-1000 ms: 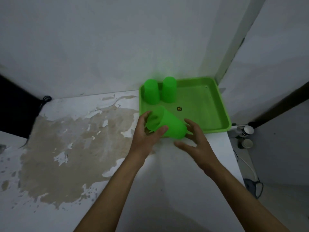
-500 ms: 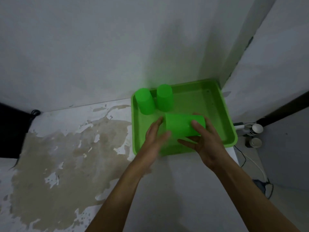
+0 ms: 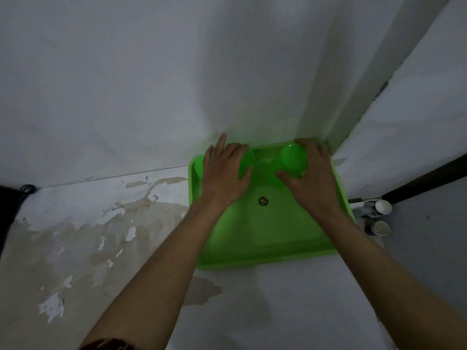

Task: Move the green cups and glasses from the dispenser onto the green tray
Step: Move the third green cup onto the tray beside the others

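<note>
Head view: a green cup (image 3: 294, 159) is gripped by the right hand (image 3: 312, 178), fingers curled round it, at the green tray (image 3: 265, 231)'s far edge, upper right of centre; it should be set down level, w/ no knocking of neighbours. The left hand (image 3: 223, 173) is spread flat over other cups, hidden beneath; whether anything is held can't be told, and no dispenser is seen.

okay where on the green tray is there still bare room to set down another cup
The near half of the green tray is bare, from the small round mark to the near rim, between both forearms. The far end is crowded: the right hand holds a green cup near the far right corner, and the left hand covers the far left, hiding whatever stands there.
</note>
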